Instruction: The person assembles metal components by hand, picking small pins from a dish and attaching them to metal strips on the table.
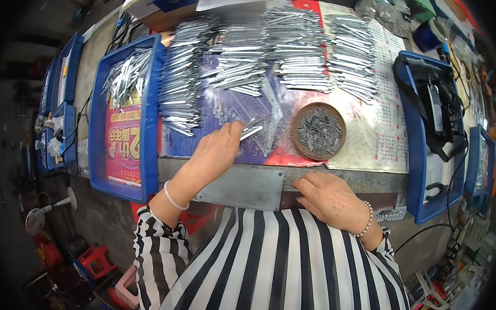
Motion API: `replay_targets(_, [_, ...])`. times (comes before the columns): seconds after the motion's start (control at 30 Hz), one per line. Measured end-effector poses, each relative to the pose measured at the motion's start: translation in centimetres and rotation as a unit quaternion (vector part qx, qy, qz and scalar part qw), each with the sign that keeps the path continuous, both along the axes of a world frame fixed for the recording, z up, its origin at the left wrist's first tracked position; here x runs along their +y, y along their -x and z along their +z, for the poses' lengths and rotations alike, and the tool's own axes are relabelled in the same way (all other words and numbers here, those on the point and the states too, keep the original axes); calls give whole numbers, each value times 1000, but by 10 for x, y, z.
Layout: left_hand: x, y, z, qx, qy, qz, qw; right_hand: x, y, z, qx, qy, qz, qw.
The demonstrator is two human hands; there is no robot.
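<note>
My left hand (217,150) is closed in a pinch on a few thin, shiny metal rods (251,131), which point up and to the right over the printed table cover. My right hand (336,200) rests at the table's near edge, its fingers loosely bent and slightly apart, with nothing visible in them. Just beyond it stands a round brown dish (296,136) full of small dark grey metal pins (321,131). Rows of similar rods lie across the far half of the table, among them a left row (180,77) and a right row (353,56).
At left stands a blue tray (149,169) with loose rods (129,75) at its far end. Another blue tray (418,185) at right holds a black strap and device (437,107). A flat grey metal plate (243,187) lies at the near edge, between my hands.
</note>
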State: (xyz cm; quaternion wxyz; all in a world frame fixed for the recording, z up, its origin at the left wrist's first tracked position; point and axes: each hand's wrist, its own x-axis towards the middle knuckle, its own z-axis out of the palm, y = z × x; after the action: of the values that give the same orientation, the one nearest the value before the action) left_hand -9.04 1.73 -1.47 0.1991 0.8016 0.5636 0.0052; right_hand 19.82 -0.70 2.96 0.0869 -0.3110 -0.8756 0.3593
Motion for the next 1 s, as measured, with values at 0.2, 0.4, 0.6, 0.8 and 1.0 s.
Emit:
replay_targets(0.2, [9, -16, -13, 89, -130, -60, 986, -1, -5, -7, -7, 24, -18, 1000])
replay_targets(0.4, [8, -21, -3, 105, -146, -64, 982, 8, 8, -6, -10, 25, 9, 1000])
replay_targets(0.6, [12, -5, 12, -40, -157, -41, 986, 12, 10, -7, -19, 41, 7, 999])
replay_targets(0.8, [-10, -1, 49, -399, 62, 232, 885, 18, 10, -15, 48, 67, -43, 996])
replay_targets(1.0, [-19, -48, 27, -401, 177, 140, 888, 26, 20, -15, 169, 141, -116, 968])
